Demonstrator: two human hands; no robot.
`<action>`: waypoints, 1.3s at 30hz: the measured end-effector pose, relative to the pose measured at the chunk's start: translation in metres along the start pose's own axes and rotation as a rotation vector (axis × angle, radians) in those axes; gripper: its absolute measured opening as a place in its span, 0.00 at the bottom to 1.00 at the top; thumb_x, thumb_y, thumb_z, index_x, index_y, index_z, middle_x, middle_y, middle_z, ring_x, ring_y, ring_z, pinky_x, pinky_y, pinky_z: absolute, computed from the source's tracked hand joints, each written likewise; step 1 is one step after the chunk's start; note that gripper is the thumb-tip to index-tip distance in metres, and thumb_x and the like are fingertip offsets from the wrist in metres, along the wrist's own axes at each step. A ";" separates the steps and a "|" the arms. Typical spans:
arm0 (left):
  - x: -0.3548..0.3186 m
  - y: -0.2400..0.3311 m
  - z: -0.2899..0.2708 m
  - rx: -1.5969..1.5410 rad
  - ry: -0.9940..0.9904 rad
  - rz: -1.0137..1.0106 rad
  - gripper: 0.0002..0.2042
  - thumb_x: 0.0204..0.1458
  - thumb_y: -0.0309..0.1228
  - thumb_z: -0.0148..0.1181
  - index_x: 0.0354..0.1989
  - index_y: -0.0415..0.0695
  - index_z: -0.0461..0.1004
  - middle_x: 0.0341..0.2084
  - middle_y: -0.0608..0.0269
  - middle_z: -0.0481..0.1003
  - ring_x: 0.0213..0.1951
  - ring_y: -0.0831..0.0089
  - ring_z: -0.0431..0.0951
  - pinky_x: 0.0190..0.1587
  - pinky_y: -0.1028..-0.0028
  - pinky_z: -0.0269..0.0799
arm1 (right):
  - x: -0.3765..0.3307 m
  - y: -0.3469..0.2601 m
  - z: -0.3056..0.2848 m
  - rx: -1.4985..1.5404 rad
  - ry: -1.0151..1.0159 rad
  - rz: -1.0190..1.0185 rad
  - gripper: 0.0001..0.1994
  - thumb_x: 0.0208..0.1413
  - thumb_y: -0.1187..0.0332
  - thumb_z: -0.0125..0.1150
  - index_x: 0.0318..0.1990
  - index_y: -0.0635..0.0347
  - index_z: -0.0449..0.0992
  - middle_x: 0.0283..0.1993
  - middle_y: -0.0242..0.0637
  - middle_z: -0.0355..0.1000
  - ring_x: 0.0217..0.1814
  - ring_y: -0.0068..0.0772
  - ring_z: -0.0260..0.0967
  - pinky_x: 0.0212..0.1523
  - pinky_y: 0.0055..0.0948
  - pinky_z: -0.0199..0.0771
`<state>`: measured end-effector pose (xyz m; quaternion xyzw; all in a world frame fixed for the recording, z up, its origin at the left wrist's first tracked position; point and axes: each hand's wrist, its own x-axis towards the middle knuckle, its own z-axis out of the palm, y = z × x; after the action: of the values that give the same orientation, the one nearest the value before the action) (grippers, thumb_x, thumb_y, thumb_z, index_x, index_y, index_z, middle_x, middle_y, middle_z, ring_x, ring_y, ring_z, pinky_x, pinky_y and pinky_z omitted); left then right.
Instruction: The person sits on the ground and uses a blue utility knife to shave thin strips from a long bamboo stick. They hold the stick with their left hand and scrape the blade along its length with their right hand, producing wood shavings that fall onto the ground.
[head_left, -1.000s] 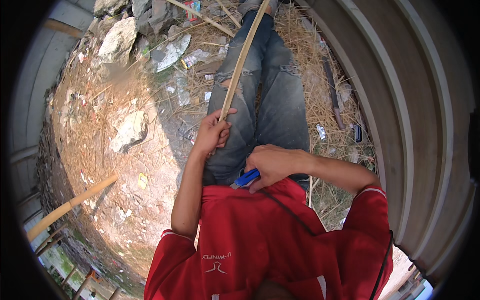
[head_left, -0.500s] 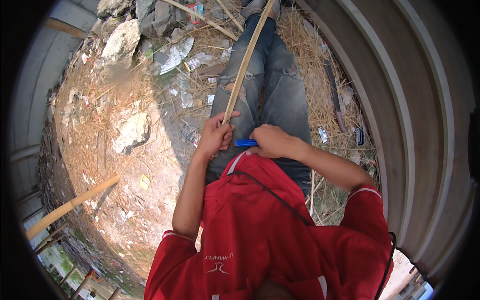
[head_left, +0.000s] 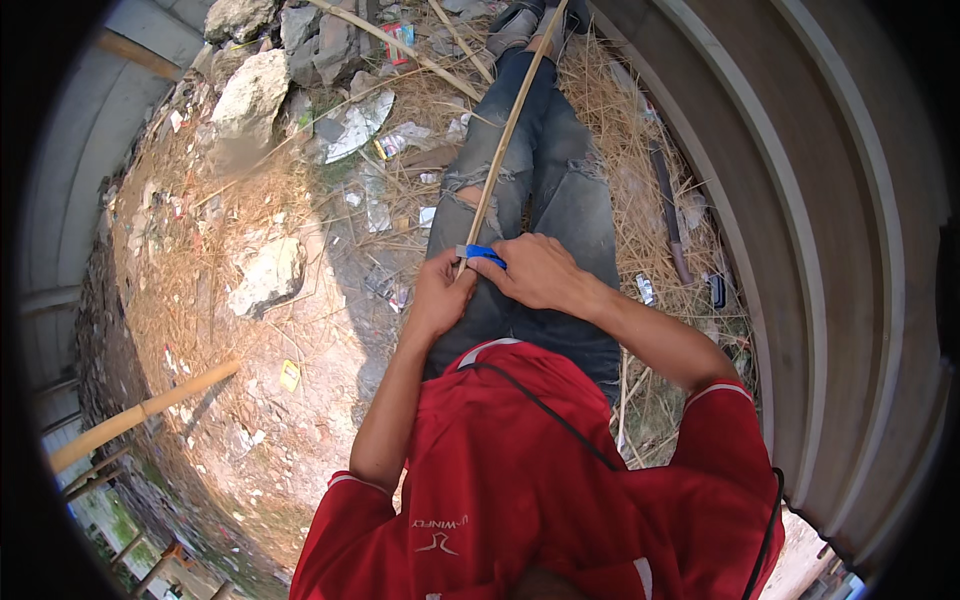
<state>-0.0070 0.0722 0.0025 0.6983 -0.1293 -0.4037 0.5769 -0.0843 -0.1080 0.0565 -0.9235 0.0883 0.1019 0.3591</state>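
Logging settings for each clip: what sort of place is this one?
Probably a rough outdoor yard or work site: bare dirt ground strewn with dry straw, broken rocks and litter, and a corrugated metal wall alongside.

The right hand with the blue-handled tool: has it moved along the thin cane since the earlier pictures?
Yes. The right hand with the blue-handled tool has shifted up the thin cane, away from the red shirt toward the knees, beside the left hand.
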 end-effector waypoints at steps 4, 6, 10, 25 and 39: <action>0.003 -0.002 0.006 0.211 0.069 0.138 0.12 0.60 0.24 0.55 0.50 0.37 0.78 0.19 0.75 0.69 0.19 0.88 0.62 0.22 0.79 0.55 | 0.002 0.010 -0.005 -0.056 0.004 -0.005 0.29 0.67 0.44 0.53 0.35 0.66 0.82 0.30 0.60 0.77 0.38 0.65 0.77 0.42 0.58 0.75; -0.001 -0.002 0.006 0.260 0.075 0.089 0.14 0.60 0.23 0.54 0.53 0.35 0.77 0.20 0.76 0.69 0.21 0.89 0.62 0.23 0.80 0.55 | 0.021 0.030 -0.009 -0.145 0.203 0.108 0.31 0.68 0.43 0.51 0.32 0.66 0.82 0.28 0.61 0.76 0.37 0.64 0.77 0.41 0.57 0.75; -0.028 -0.006 0.010 0.239 0.093 0.087 0.20 0.58 0.22 0.54 0.60 0.36 0.75 0.21 0.78 0.67 0.22 0.90 0.60 0.24 0.81 0.54 | 0.050 0.086 -0.069 -0.126 0.155 0.261 0.33 0.69 0.43 0.49 0.30 0.69 0.82 0.31 0.62 0.77 0.41 0.66 0.78 0.44 0.57 0.76; -0.011 0.011 0.015 0.279 0.183 0.081 0.17 0.59 0.23 0.57 0.57 0.36 0.77 0.25 0.69 0.75 0.24 0.86 0.66 0.27 0.79 0.62 | -0.008 0.005 -0.002 0.022 0.002 0.003 0.29 0.68 0.45 0.53 0.31 0.67 0.80 0.27 0.60 0.75 0.34 0.67 0.76 0.38 0.57 0.74; -0.004 0.000 0.005 0.220 0.190 0.169 0.20 0.56 0.23 0.55 0.57 0.33 0.77 0.31 0.66 0.79 0.25 0.87 0.67 0.28 0.80 0.64 | 0.049 0.034 -0.018 -0.032 0.223 0.173 0.32 0.67 0.41 0.51 0.35 0.67 0.82 0.33 0.62 0.78 0.41 0.67 0.78 0.45 0.57 0.76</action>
<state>-0.0134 0.0712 0.0037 0.7789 -0.1760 -0.2692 0.5383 -0.0426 -0.1494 0.0347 -0.9236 0.2055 0.0304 0.3223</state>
